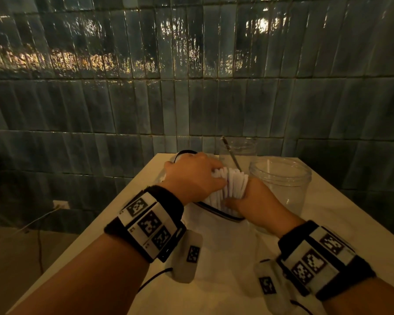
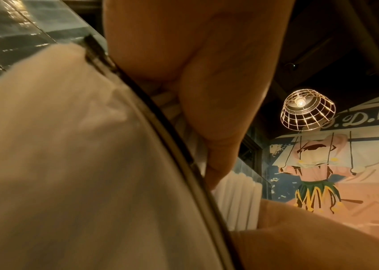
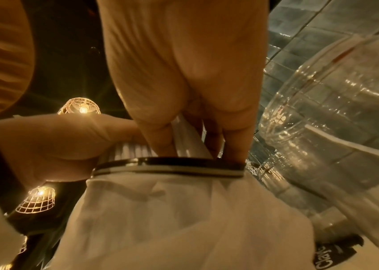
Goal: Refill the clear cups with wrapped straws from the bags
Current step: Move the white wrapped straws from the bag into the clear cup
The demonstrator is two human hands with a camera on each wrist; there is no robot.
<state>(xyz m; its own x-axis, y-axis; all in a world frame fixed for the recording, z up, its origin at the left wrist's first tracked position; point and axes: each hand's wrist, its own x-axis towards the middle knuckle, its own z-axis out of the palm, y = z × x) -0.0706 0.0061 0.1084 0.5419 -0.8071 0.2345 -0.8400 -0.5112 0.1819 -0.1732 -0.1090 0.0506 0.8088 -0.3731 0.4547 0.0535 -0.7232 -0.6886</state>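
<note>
Both hands are at the mouth of the bag (image 1: 216, 237), which lies on the table (image 1: 341, 208) with its dark zip rim gaping toward the cups. The left hand (image 1: 195, 176) curls over the top of a thick bundle of wrapped straws (image 1: 233, 185), its fingers (image 2: 209, 117) bent round the white ends; the right hand (image 1: 254, 201) grips the same bundle from the right side, its fingers (image 3: 160, 135) reaching down past the zip rim into the bag. By my reading the step in hand is drawing a batch of straws out of the bag, the filling itself not yet begun.

Just right of the bundle stands a wide clear cup (image 1: 281, 185), open-mouthed and ribbed near the rim, with what looks like one straw leaning inside. A narrower clear cup (image 1: 237, 151) stands behind, near the tiled wall (image 1: 191, 87), with a thin dark stick slanting out of it.

Next, I would judge, the bundle has to come free of the zip rim as one tight sheaf, be stood upright and lowered into the wide cup; paper sleeves are slick and light, so a slack grip could let them fan out or spill.

Straw wrappers are matte white paper, flattened at the ends. Bag plastic is frosted, soft and creased. Cups are glossy, hard and cylindrical. Wall tiles are glazed blue-green, narrow and uneven
</note>
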